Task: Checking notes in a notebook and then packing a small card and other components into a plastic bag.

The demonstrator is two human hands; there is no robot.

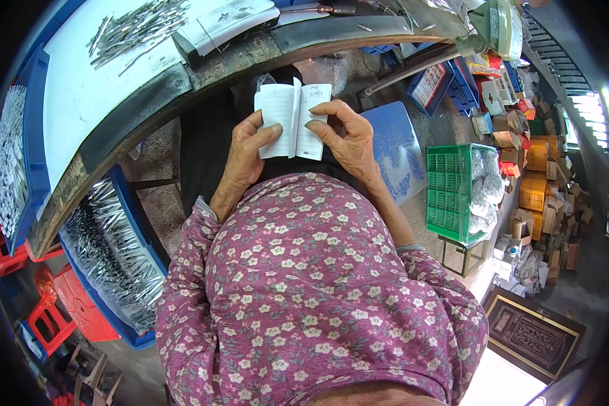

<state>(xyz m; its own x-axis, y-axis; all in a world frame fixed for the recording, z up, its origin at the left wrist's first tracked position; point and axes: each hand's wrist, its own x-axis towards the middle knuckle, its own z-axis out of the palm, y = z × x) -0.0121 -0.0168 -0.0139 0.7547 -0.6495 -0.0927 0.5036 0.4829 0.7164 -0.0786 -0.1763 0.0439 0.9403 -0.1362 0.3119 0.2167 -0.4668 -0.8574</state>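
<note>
A small white lined notebook [292, 120] lies spread between both hands over my lap, below the workbench edge. My left hand [245, 150] grips its left page, thumb pressed on the paper. My right hand [345, 139] holds the right page, with the fingertips curled over its edge. Both forearms come out of purple floral sleeves.
A curved workbench [101, 101] carries a white sheet with several thin metal rods [132, 27]. Blue trays of metal rods [111, 247] sit at my left, red stools [68, 304] below. A green crate [453, 193] with bagged parts and cardboard boxes [541, 183] stand right.
</note>
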